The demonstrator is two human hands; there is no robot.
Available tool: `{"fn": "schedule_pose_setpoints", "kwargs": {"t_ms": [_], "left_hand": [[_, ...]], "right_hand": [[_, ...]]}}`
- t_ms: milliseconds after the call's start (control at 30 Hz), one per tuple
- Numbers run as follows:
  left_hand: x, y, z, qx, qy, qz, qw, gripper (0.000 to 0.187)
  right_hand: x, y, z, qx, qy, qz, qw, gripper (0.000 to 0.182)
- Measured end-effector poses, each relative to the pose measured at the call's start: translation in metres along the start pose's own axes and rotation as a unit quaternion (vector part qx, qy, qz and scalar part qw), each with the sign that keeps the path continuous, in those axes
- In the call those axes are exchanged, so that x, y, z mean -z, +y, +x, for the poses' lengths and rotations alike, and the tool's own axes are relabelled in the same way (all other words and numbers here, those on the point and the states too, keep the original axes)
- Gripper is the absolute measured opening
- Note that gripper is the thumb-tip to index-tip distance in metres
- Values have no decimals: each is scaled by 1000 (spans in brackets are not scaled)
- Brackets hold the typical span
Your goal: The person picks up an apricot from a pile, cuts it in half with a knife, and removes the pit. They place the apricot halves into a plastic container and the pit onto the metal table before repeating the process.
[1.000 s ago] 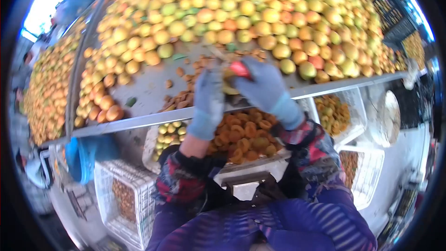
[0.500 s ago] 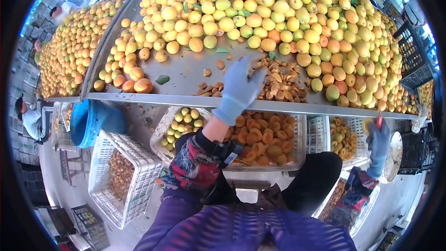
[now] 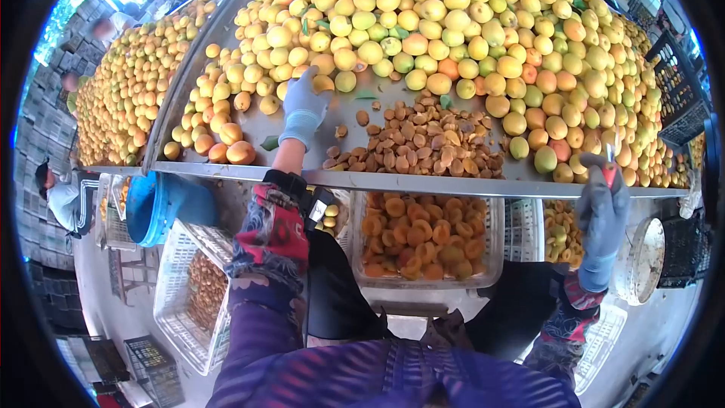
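Note:
My left hand (image 3: 303, 109), in a grey-blue glove, reaches to the near edge of the apricot heap. Its thumb and fingers are around a yellow apricot (image 3: 323, 84). My right hand (image 3: 603, 208), gloved too, is at the metal table's front edge on the right. It is closed on a small knife (image 3: 609, 172) with a red handle, blade pointing up. Between the hands lies a heap of brown apricot pits (image 3: 423, 143) on the table. Below the edge, a white crate (image 3: 423, 282) holds orange apricot halves (image 3: 415, 230).
A raised metal rim (image 3: 362, 179) runs along the table front. At the left stand a blue barrel (image 3: 170, 208) and a white crate (image 3: 192, 332) containing pits. A white bucket (image 3: 642, 264) is at the right. Other people are at the far left, one in a pale top (image 3: 64, 200).
My left hand has moved left and away from me, from above the pits to the apricots. My right hand has shifted up to the table edge; the yellowish fruit beside it no longer shows.

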State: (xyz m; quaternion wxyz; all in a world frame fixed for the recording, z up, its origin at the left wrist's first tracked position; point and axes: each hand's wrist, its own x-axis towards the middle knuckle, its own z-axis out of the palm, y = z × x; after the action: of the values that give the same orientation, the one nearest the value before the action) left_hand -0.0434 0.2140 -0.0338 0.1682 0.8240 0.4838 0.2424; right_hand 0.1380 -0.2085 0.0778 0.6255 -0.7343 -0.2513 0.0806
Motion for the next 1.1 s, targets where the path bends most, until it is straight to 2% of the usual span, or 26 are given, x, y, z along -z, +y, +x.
{"fn": "schedule_pose_setpoints", "kwargs": {"t_ms": [67,133,200,233,300,400,533,600,633,667,700,733,767,800,867,933,1000,1033,1100], "left_hand": [[-8,-4,4,-36,-12,30,999,60],[-10,2,6,-35,-28,61,997,61],[-15,-4,9,-61,-8,109,992,50],[-18,-10,10,-61,-12,113,992,50],[-19,-16,13,-62,-12,41,997,47],[-11,-9,7,-48,-33,32,998,47],[-19,-17,8,-103,24,78,991,47],[-13,-13,8,-27,-15,-33,999,55],[-15,-12,1,15,11,-106,994,42],[-7,-11,-5,16,8,-102,995,42],[0,-8,-7,99,-62,-370,922,36],[6,-4,-9,174,-128,-605,767,30],[12,0,-18,146,-176,-717,658,30],[20,9,-27,149,-176,-717,657,30],[33,30,-46,114,-215,-796,554,36],[38,48,-58,109,-211,-796,557,40],[38,58,-66,57,-226,-812,534,41],[42,67,-72,35,-265,-802,535,43],[46,90,-85,52,-277,-816,504,41]], "right_hand": [[-32,-9,4,-29,-25,42,998,21],[-54,1,8,-22,-51,72,996,21],[-64,22,13,-49,-67,66,994,23],[-67,31,13,-76,-80,60,992,25],[-66,45,13,-86,-78,60,991,28],[-63,46,12,-86,-64,79,991,33],[-64,53,12,-93,-63,122,986,32],[-63,51,13,-89,-61,153,982,32],[-63,50,13,-116,-59,175,976,31],[-63,51,12,-146,-58,197,968,30],[-63,49,12,-161,-60,209,963,28],[-62,51,12,-164,-57,208,963,28],[-63,53,11,-158,-60,211,963,29],[-64,53,10,-153,-65,213,963,29],[-66,55,11,-171,-78,211,959,30],[-70,64,13,-131,-109,236,957,34],[-76,65,9,-115,-113,240,957,36],[-81,60,9,-115,-101,252,956,37],[-88,58,8,-98,-95,251,958,37]]}}
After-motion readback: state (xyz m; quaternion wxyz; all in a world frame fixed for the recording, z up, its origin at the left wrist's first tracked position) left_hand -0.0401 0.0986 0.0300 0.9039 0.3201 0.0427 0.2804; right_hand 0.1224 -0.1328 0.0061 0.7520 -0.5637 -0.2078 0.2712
